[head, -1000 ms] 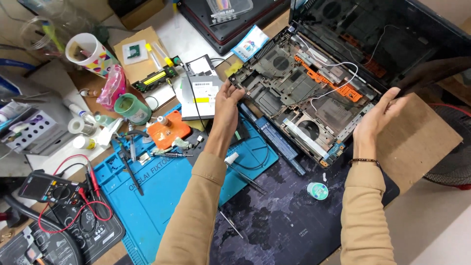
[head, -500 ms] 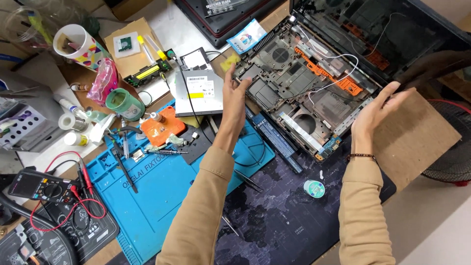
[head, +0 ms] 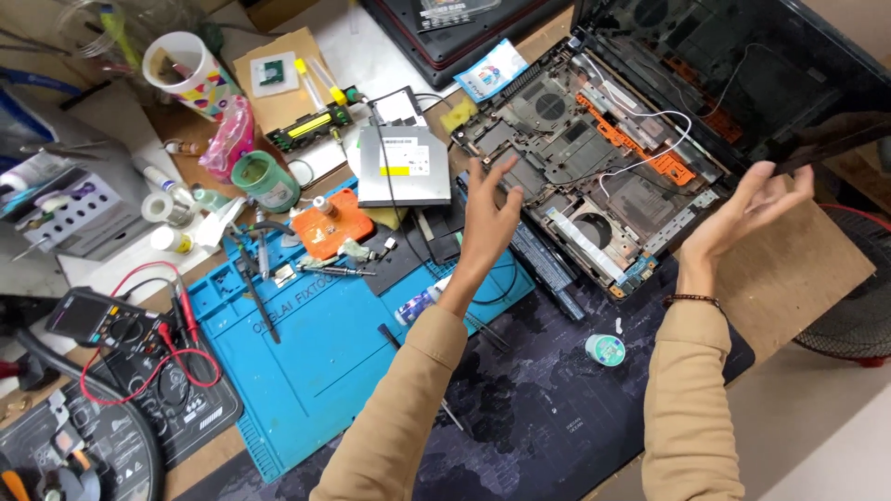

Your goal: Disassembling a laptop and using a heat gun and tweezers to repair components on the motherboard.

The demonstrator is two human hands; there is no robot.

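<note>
An opened laptop base [head: 594, 167] lies on the bench with its boards, fans, orange flat cable and white wires bare. Its dark lid [head: 742, 74] stands tilted up behind. My left hand [head: 489, 218] hovers just off the base's left edge, fingers spread, holding nothing. My right hand [head: 756, 209] floats at the base's right corner under the lid's edge, palm up, fingers apart and empty. Both arms wear tan sleeves, and a bead bracelet circles the right wrist.
A silver optical drive [head: 404, 167] sits left of the laptop. A blue work mat [head: 325, 343] holds tools and an orange block [head: 329, 223]. A multimeter with red leads [head: 88, 320], cup [head: 181, 65], green tape roll [head: 264, 181] and a fan [head: 849, 306] surround it.
Both hands have lifted off the laptop base and drawn back toward me, fingers spreading. The view has shifted slightly, so the laptop sits higher and farther right.
</note>
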